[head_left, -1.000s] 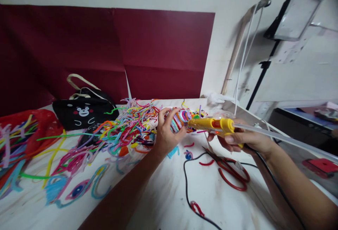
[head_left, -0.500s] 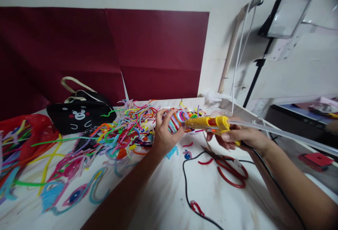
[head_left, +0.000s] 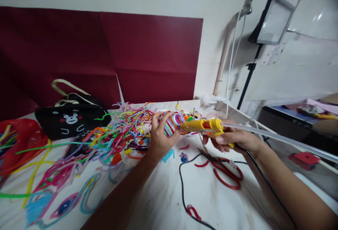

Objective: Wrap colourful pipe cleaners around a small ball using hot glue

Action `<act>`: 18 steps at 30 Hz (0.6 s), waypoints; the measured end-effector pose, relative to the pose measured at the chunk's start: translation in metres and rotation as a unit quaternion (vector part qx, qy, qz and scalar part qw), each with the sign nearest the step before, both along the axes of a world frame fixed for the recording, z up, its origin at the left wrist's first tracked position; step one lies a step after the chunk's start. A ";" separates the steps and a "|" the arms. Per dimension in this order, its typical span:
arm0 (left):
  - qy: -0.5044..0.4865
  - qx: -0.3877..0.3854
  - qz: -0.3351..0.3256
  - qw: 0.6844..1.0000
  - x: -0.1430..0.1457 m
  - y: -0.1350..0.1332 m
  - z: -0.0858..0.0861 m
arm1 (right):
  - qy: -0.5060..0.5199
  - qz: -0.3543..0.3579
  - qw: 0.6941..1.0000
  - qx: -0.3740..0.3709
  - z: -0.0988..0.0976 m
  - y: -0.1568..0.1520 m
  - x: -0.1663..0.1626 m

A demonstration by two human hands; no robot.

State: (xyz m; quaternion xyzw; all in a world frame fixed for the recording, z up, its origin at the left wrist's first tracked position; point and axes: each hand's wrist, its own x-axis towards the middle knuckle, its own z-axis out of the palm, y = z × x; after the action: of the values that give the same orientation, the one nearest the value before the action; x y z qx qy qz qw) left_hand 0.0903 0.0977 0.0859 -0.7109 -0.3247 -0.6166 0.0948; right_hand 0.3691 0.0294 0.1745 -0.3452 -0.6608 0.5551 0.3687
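Observation:
My left hand [head_left: 161, 136] is wrapped round a rounded object [head_left: 173, 121] covered in coiled, many-coloured pipe cleaners. In my right hand [head_left: 232, 138] is a yellow glue gun [head_left: 202, 126], its nozzle pointing left at the coiled object; whether the tip touches it I cannot tell. A long clear glue stick [head_left: 264, 133] sticks out of the gun's back end. Below the gun lie red-handled scissors [head_left: 224, 168], partly open. Short red pipe cleaner pieces [head_left: 194, 211] rest on the white table [head_left: 158, 201].
Tangled pipe cleaners [head_left: 126, 128] cover the table's left side, before a black bag [head_left: 71, 119] with a bear face. A red plastic bag [head_left: 31, 143] holds more at far left. The gun's black cable [head_left: 181, 180] loops across the table. A lamp [head_left: 274, 18] stands at right.
The whole view has shifted slightly, so everything appears a little further left. Both hands keep their holds, with the glue gun still aimed at the coiled object.

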 end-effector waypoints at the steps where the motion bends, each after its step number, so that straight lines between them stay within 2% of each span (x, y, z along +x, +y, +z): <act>1: 0.002 0.000 0.003 1.000 0.000 0.000 0.000 | 0.001 0.001 1.000 0.001 0.000 0.000 0.000; 18: 0.006 -0.013 0.007 1.000 -0.001 0.000 -0.001 | 0.011 0.031 0.999 0.016 0.002 -0.001 -0.001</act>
State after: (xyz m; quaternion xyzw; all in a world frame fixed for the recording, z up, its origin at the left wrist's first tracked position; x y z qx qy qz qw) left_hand 0.0898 0.0978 0.0851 -0.7136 -0.3371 -0.6072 0.0920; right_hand 0.3678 0.0288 0.1767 -0.3123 -0.6760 0.5593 0.3643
